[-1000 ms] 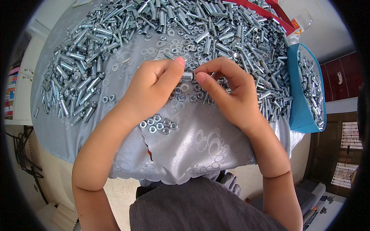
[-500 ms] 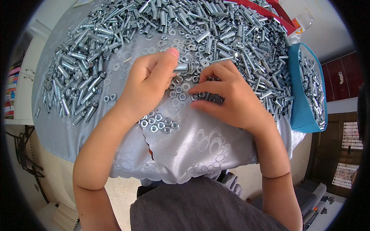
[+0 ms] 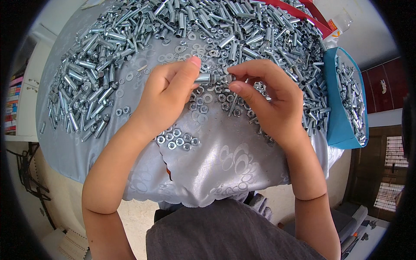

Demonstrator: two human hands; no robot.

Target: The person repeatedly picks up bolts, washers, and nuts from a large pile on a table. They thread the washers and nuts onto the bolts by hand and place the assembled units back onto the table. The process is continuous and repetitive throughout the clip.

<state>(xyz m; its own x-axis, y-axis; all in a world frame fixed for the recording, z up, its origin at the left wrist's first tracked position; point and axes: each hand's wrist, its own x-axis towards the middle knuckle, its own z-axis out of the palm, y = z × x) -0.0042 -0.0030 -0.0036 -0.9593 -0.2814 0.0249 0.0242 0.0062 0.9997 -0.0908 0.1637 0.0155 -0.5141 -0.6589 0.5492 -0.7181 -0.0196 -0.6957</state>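
Observation:
My left hand [image 3: 167, 93] is closed around a silver sleeve anchor bolt [image 3: 203, 78], which lies level and points right. At its right end, my right hand [image 3: 275, 97] pinches a hex nut [image 3: 229, 79] between thumb and forefinger. Whether the nut is on the thread or only against its tip, I cannot tell. Below the hands, flat washers [image 3: 208, 98] and loose nuts lie scattered. A group of hex nuts [image 3: 179, 141] rests on the grey tablecloth [image 3: 203, 169] near my left wrist.
Heaps of metal sleeves and bolts [image 3: 86, 82] curve round the far and left parts of the table, with another heap at the right. A teal fabric bin [image 3: 337, 125] full of bolts stands at the right edge. Behind it are a red tray [image 3: 321, 26] and a clear plastic container [image 3: 341, 22].
My right hand has moved up from the loose nuts to the bolt's right end, bringing a nut there. My left hand keeps its hold on the bolt almost unmoved.

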